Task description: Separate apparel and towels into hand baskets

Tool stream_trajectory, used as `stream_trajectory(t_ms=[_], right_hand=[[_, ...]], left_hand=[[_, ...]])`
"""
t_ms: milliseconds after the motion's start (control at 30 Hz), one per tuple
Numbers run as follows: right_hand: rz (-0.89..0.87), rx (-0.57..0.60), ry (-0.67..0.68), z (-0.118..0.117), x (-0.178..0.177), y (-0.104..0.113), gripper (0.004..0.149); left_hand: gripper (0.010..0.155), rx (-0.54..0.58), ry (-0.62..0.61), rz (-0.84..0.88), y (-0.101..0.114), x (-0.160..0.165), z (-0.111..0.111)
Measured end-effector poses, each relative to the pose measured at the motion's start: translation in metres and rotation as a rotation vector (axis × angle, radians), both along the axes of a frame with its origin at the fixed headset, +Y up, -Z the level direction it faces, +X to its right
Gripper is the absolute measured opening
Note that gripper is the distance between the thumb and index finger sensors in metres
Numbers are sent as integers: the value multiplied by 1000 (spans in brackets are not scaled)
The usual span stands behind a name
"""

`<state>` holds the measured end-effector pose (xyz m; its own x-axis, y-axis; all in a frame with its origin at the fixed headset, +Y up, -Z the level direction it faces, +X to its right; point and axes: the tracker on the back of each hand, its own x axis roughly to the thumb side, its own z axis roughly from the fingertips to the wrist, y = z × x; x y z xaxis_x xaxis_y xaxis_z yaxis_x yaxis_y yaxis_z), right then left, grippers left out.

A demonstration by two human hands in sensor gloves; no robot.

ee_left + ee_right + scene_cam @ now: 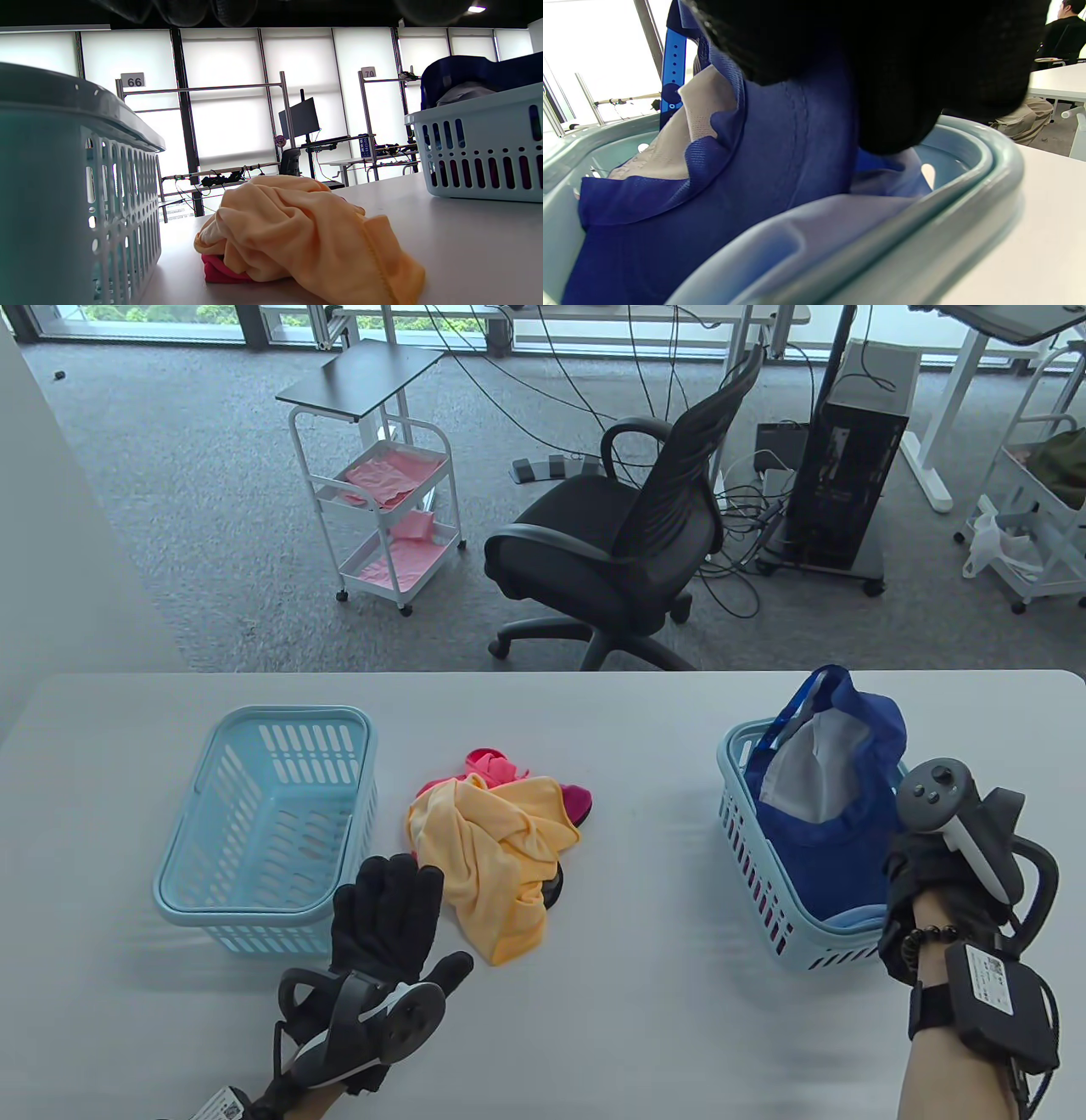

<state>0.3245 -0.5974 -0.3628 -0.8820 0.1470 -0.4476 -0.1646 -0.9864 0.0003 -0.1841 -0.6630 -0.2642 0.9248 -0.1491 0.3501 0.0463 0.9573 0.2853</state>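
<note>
My left hand [424, 912] lies open and flat on the table, fingers spread, just left of a crumpled orange cloth [496, 848] that lies over pink and magenta pieces [492, 766]. The empty light-blue left basket [182, 865] stands beside it. My right hand [912, 865] is at the near right corner of the right light-blue basket [755, 899] and grips a blue cap [836, 806] with a grey lining that stands up in it. In the right wrist view my gloved fingers [903, 63] sit on the cap's blue fabric [780, 148] above the basket rim [925, 212].
The left wrist view shows the orange cloth [297, 228] between the left basket wall [85, 190] and the right basket [479, 161]. Beyond the table's far edge stand an office chair [611, 543], a white cart [390, 500] and a computer tower [848, 475].
</note>
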Motion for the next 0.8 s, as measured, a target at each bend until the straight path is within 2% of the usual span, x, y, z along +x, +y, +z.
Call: stream_trajectory(t_ms=[133,233,333,467,633,800], right_hand=[[17,-4,-24,9,2,3,48],[24,20,-42,18,2,6,59],[47,64,-66,31,2,14,67],[38,142,-67,51,-2,30,71],[53,250,13,70,-35,52,74],[2,346,156,77,-84,61,78]], left_hand=[[90,3,-9,-2,0,1,2],[90,6,-18,2,1,2,3],[90,6,-30,2,0,4,5],[89,12,-34,7,1,5,6],[89,12,-33,21,0,5,5],[90,7,-30,19,0,4,4]])
